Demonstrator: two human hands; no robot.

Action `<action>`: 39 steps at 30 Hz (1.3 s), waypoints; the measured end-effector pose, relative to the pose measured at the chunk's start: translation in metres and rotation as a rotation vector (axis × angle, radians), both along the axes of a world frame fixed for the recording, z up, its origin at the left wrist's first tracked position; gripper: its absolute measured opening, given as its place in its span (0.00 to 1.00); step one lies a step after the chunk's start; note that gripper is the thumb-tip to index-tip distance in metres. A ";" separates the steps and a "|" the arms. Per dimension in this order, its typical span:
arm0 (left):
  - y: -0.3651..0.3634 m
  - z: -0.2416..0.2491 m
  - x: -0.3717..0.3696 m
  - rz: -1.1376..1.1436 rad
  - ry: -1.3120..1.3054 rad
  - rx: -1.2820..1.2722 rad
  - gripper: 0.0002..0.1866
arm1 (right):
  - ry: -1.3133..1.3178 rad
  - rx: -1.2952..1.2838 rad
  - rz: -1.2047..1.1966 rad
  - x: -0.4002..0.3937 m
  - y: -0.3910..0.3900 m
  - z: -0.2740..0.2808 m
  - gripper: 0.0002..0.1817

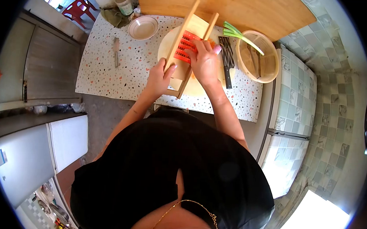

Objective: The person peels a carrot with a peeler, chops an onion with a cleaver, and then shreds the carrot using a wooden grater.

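Observation:
A wooden grater (pixel 199 24) with a red slotted plate (pixel 185 47) leans over a round pale board (pixel 167 42). My left hand (pixel 157 78) is closed around the lower left side of its frame. Over the red plate, my right hand (pixel 204 60) has its fingers bent and drawn together; whatever they hold is hidden. Orange shreds (pixel 212 43) show on the board beside the grater. Just right of my right hand lies a cleaver (pixel 228 61) with a black handle and a patterned dark blade.
A basket (pixel 272 57) at the right holds green onion (pixel 240 34) and wooden sticks (pixel 255 62). To the left are a bowl (pixel 143 27), a small knife (pixel 116 52), a green cloth (pixel 114 18) and a tub (pixel 124 4). The speckled table (pixel 97 76) ends near my body.

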State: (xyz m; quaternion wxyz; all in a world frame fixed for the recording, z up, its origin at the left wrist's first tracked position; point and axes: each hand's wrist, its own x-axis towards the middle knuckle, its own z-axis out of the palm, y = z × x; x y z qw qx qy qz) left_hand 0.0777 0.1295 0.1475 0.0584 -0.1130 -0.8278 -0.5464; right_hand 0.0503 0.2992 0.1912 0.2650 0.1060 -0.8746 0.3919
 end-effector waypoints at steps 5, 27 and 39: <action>0.008 0.002 0.003 -0.009 -0.082 -0.052 0.12 | -0.002 0.093 -0.035 -0.016 0.011 -0.020 0.03; 0.014 -0.001 -0.007 0.094 0.036 -0.137 0.13 | -0.017 0.008 0.028 -0.019 0.015 -0.032 0.04; 0.021 0.006 -0.009 0.100 0.049 -0.079 0.14 | -0.051 0.052 0.011 -0.014 0.013 -0.028 0.06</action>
